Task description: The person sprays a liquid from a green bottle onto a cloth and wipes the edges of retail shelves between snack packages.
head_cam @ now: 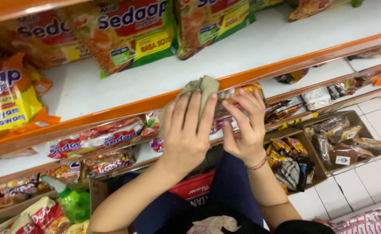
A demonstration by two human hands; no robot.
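Observation:
My left hand [185, 130] presses a folded olive-grey cloth [202, 86] against the orange front edge [112, 110] of a white shelf. The cloth sticks up past my fingertips. Close beside it, my right hand [243, 125] grips a small orange and yellow snack packet [247, 89] at the same edge; a thread bracelet sits on that wrist. Both forearms rise from the bottom of the view over my dark blue trousers.
Noodle packets [129, 32] lie along the back of the white shelf [251, 47]. Lower orange-edged shelves hold more packets. A green spray bottle [71, 199] stands lower left. Cardboard boxes of wrapped snacks [344, 141] sit on the white tiled floor at right.

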